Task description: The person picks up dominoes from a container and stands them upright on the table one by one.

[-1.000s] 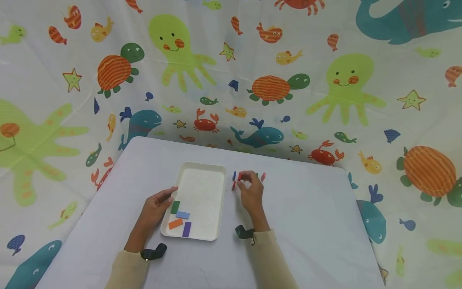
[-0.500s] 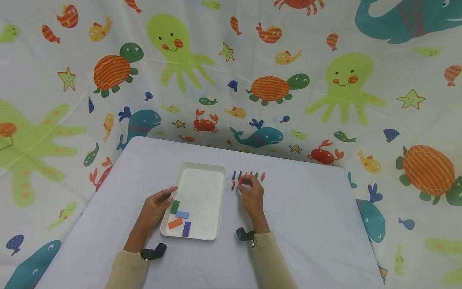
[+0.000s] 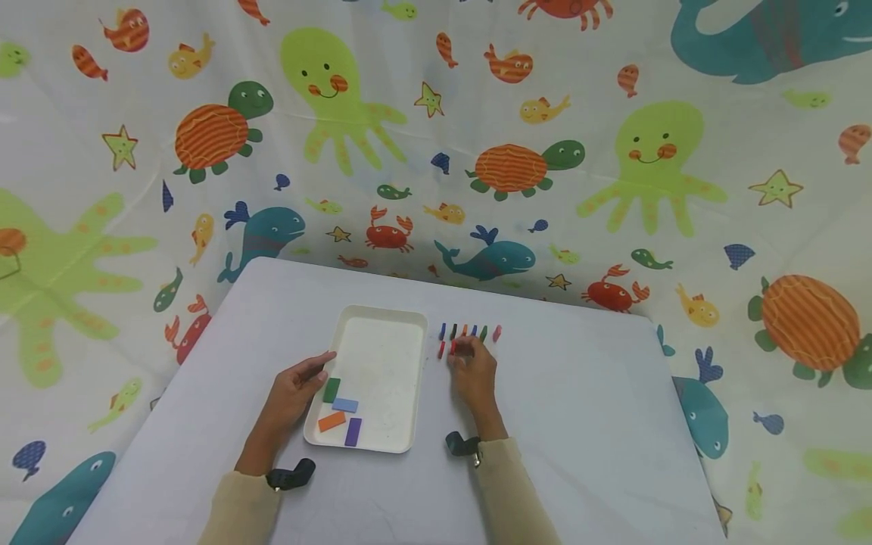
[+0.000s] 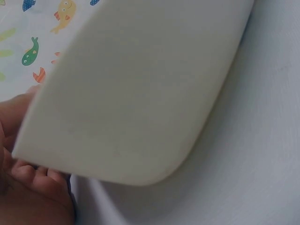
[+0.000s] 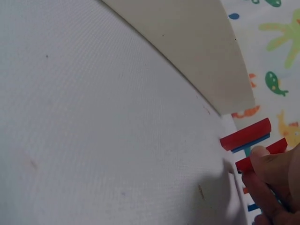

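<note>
My left hand (image 3: pixel 293 390) holds the left rim of a white tray (image 3: pixel 417 378); in the left wrist view its curled fingers (image 4: pixel 42 180) are partly hidden by the tray's wall (image 4: pixel 136 103). Right of the tray, my right hand (image 3: pixel 475 375) pinches a small, thin red block (image 5: pixel 278 146) between thumb and fingers, low over the table. Just left of it stands another red block (image 5: pixel 246 134). Behind these is a row of thin upright blocks: blue (image 3: pixel 443 331), dark (image 3: pixel 454 331), orange (image 3: pixel 465 330), a second blue, green (image 3: pixel 484 333) and pink (image 3: pixel 497 333).
Inside the tray's near left part lie flat blocks: green (image 3: pixel 331 390), light blue (image 3: pixel 345 406), orange (image 3: pixel 331 421) and purple (image 3: pixel 353 432). A white cloth covers the table (image 3: pixel 599 424). A curtain (image 3: pixel 422 151) printed with sea animals hangs behind it.
My right hand has drawn slightly toward me with the red block, bringing it down beside the other red one and uncovering the back row. The left hand and tray stay put.
</note>
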Demonstrator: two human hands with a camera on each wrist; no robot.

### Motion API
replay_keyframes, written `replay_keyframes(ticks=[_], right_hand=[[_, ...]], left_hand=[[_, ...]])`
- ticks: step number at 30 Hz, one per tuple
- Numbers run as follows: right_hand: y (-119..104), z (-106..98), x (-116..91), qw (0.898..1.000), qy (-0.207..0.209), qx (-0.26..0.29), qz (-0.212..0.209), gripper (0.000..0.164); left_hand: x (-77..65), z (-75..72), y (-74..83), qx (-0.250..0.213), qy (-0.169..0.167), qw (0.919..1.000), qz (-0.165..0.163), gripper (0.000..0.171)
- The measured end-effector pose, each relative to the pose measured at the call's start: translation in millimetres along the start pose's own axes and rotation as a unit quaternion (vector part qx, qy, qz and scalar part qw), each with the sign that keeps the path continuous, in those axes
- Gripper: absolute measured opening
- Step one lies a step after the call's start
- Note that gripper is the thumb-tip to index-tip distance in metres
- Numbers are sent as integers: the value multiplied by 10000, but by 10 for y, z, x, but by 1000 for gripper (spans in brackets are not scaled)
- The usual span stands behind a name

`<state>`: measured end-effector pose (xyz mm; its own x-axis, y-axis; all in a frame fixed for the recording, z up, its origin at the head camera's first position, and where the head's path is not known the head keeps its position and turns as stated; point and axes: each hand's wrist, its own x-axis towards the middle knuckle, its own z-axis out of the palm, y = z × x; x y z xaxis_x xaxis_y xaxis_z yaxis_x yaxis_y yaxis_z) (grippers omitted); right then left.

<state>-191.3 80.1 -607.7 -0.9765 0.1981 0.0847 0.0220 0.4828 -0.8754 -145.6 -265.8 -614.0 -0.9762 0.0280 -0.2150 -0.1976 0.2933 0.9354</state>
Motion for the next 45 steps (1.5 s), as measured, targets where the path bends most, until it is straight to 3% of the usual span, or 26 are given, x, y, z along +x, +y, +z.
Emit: replay_keyframes(ticks=[15, 27, 37, 45], right_hand=[[50, 0, -19, 9999, -55, -53, 136, 32], [-10, -33, -58, 9997, 130, -45, 210, 38], [-146, -107, -66, 9978, 533, 194, -343, 42], [-330, -121, -100, 9976, 504, 321, -357, 39]], left_hand=[[-53, 40, 5, 18, 54, 10000, -33, 46], [-67, 44, 20, 146, 82, 9999, 25, 47], [-85, 33, 37, 149, 39, 9998, 150, 48], [-75, 31, 24, 70, 9, 9999, 95, 49]])
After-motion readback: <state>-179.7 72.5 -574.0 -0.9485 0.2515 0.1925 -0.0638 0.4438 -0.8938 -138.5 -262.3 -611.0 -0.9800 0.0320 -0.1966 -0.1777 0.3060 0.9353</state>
